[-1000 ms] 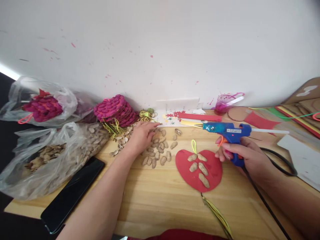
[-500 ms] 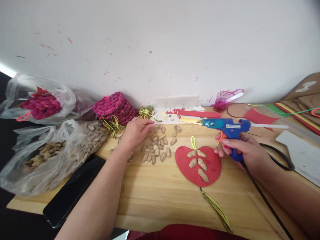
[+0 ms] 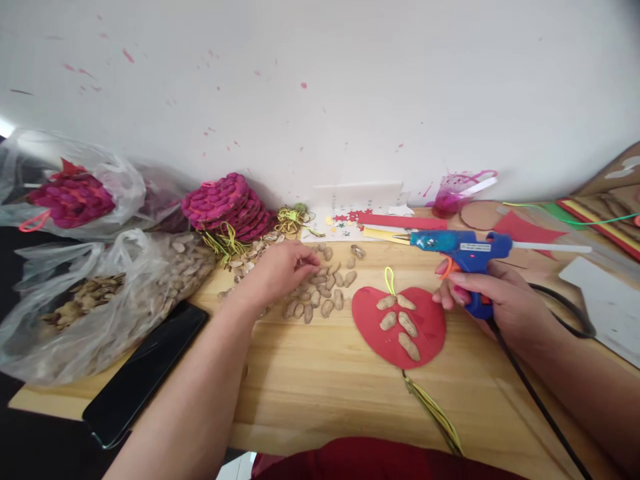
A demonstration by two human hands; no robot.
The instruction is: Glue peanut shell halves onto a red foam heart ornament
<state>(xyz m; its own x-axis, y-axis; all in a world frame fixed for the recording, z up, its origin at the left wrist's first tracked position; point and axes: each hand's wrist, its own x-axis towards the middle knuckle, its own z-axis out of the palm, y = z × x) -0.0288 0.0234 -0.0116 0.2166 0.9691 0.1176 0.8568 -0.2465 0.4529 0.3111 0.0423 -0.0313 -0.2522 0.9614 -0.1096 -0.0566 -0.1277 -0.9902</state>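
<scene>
In the head view my right hand (image 3: 510, 300) is wrapped round a blue hot glue gun (image 3: 475, 257), its nozzle pointing left and a white glue stick (image 3: 553, 247) out of its back. My left hand (image 3: 287, 267) is over the pile of loose peanuts (image 3: 327, 280), its fingertips pinched together; whatever they may hold is hidden. Between the hands lies a red heart-shaped cutout (image 3: 367, 327) with several peanuts (image 3: 407, 323) on it. A yellow loop (image 3: 389, 279) tops the heart, and a yellow-green tassel (image 3: 435, 410) hangs from its lower tip.
Plastic bags with peanuts (image 3: 165, 280) and a black phone (image 3: 145, 373) are at the left. Stacked pink-purple peanut-covered pieces (image 3: 225, 207) stand near the wall. A pink-stained cup (image 3: 449, 193) and red paper (image 3: 530, 230) are at the back right; the gun's black cord (image 3: 530, 387) runs down.
My left hand has moved slightly right and down over the peanuts, its fingers drawing together. The view has shifted a little; my right hand still holds the glue gun beside the heart.
</scene>
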